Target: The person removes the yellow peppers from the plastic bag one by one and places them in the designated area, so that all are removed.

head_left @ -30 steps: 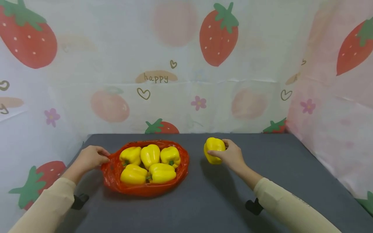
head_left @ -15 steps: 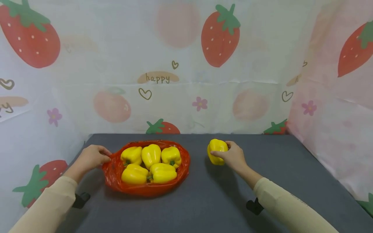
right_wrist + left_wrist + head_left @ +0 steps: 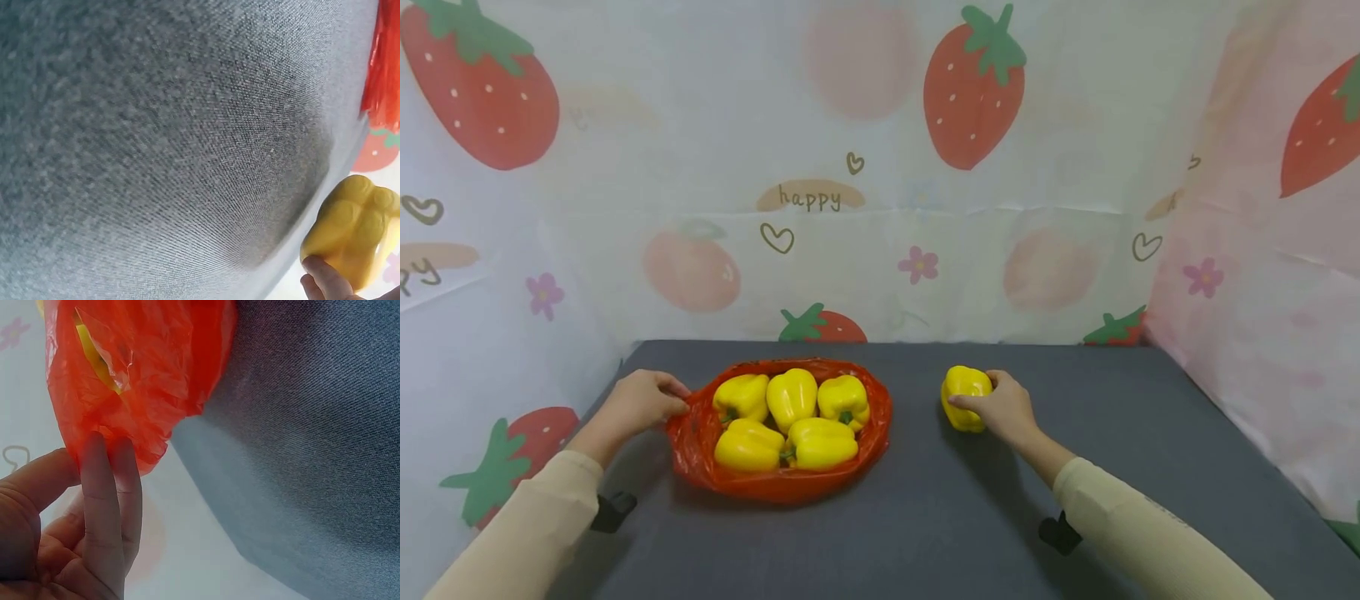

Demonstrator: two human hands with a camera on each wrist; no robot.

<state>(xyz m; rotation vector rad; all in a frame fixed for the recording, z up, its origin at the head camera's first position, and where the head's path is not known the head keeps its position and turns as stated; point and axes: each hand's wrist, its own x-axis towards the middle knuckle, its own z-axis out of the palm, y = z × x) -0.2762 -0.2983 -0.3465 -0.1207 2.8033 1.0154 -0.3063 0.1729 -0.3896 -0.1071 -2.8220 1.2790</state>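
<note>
On the left of the head view, a red plastic bag [image 3: 778,487] lies with its mouth spread wide, several yellow bell peppers [image 3: 822,444] inside it. My left hand [image 3: 638,406] pinches the bag's left edge between thumb and fingers; the left wrist view shows the fingertips against the thin red plastic [image 3: 144,375]. To the right of the bag, my right hand [image 3: 1003,408] grips a single yellow bell pepper [image 3: 966,398] from its right side. In the right wrist view, that pepper [image 3: 356,231] shows its lobed end, with fingertips at its lower edge.
The dark grey table [image 3: 850,550] extends around the bag and both hands. A strawberry-patterned sheet [image 3: 880,275] rises behind it and on both sides. Black wrist mounts [image 3: 613,511] hang below both forearms.
The right hand has moved slightly right and lower in the head view with the bell pepper in its grip. The left hand keeps its pinch on the bag, and the head view has shifted slightly.
</note>
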